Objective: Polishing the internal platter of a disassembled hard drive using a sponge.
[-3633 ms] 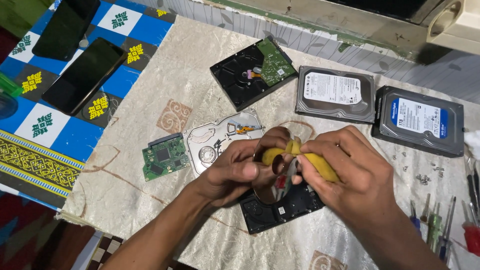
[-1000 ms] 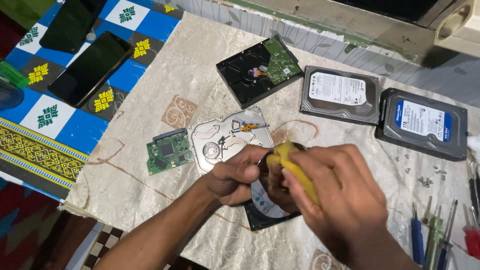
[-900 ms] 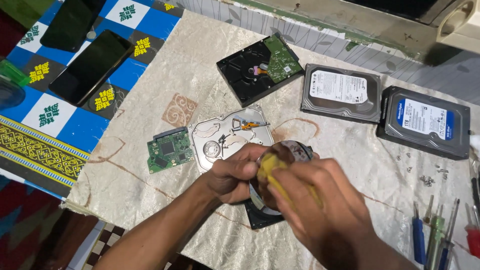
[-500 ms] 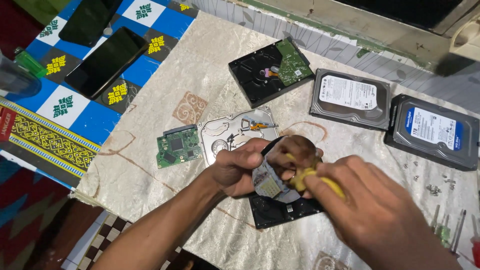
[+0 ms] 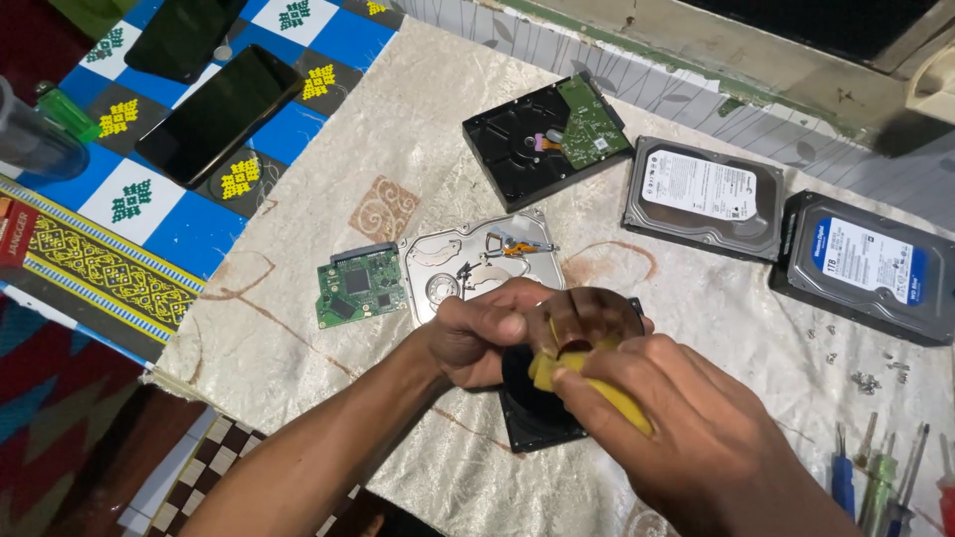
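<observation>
Cream cloth covers the worktop (image 5: pixel 328 149), with a hard-drive teardown spread across it.

From the left: a green circuit board (image 5: pixel 360 286), a silver drive lid (image 5: pixel 484 261), then the left hand (image 5: pixel 476 333) pinching a shiny platter (image 5: pixel 587 316) over the open black drive case (image 5: pixel 532 413). The right hand (image 5: pixel 686 438), closed on a yellow-handled screwdriver (image 5: pixel 595 386), lies right of the platter, handle slanting toward it; half a second ago the platter was tilted higher.
</observation>
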